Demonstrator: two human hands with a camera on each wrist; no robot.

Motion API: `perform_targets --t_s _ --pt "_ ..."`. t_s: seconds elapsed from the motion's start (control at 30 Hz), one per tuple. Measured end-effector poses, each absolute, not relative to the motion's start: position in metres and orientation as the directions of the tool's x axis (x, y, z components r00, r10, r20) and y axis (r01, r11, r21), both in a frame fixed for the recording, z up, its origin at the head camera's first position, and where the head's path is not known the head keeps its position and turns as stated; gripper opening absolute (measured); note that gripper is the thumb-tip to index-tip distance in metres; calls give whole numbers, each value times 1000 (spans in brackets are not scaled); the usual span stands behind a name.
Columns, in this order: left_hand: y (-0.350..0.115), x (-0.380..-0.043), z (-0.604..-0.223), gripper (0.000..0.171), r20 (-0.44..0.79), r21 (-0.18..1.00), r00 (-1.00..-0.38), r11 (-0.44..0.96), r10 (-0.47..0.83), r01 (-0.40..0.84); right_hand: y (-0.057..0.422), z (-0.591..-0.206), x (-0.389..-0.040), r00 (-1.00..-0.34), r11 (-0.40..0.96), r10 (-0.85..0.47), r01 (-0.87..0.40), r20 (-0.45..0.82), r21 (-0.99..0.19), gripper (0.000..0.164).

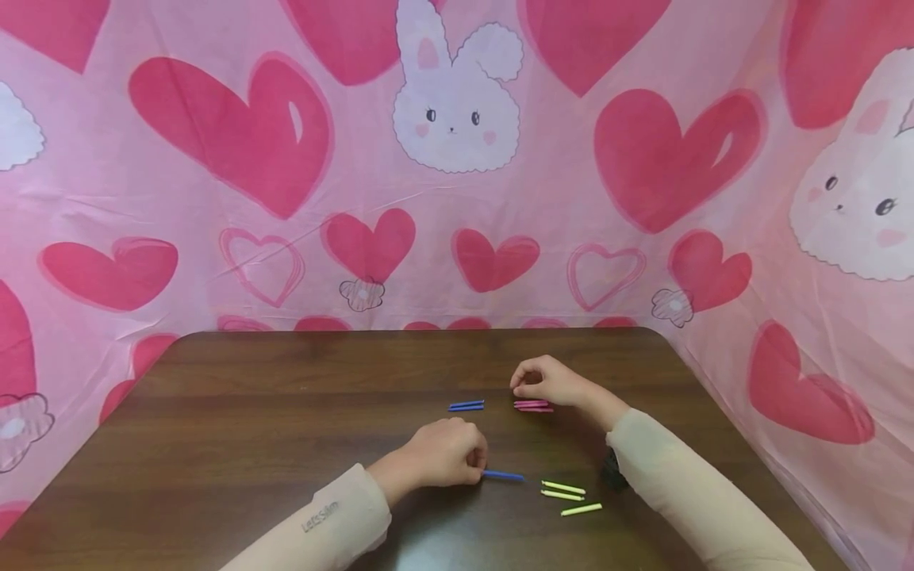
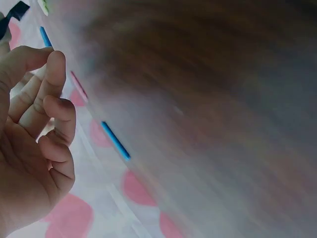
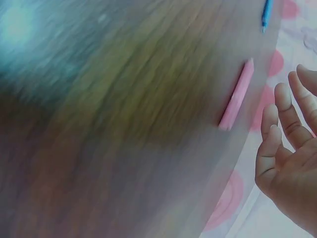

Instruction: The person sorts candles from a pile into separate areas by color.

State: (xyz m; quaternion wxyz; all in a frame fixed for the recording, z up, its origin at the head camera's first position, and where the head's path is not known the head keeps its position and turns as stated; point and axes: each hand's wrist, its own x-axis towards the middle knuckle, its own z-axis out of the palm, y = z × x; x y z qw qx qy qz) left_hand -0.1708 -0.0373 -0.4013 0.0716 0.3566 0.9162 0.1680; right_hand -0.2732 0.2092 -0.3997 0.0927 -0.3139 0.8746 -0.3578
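Observation:
Thumb and fingertips of my left hand (image 1: 446,452) pinch one end of a thin blue stick (image 1: 504,476), which points to the right close over the table. The left wrist view shows this blue stick (image 2: 45,36) poking out beyond the pinch. My right hand (image 1: 553,381) hovers over a small bunch of pink sticks (image 1: 532,405), fingers loosely bent and nothing in them. From the right wrist, the pink sticks (image 3: 237,94) lie apart from the fingers. Two more blue sticks (image 1: 466,406) lie side by side left of the pink bunch.
Three yellow-green sticks (image 1: 562,489) lie at the near right, one apart from the other two. All rest on a dark brown wooden table (image 1: 286,396). A pink cloth (image 1: 457,190) with hearts and rabbits hangs behind and around it.

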Motion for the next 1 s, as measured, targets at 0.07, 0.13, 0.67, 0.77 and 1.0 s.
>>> perform_targets --t_s 0.07,0.13,0.67,0.77,1.0 --pt "-43 -172 -402 16 0 372 -742 688 671 622 217 -399 -272 -800 557 -597 -464 57 -689 10" --pt "-48 -173 -402 15 15 381 -746 686 665 619 225 -397 -271 -813 563 -580 -446 52 -696 12" --pt "-77 -189 -404 15 40 413 -793 712 608 568 265 -387 -248 -858 573 -504 -420 101 -704 16" --pt "-79 -195 -406 15 48 412 -798 716 601 564 272 -388 -242 -849 563 -516 -435 112 -702 16" --pt "-81 -208 -407 16 67 403 -816 732 574 549 284 -390 -225 -840 547 -533 -435 103 -715 15"
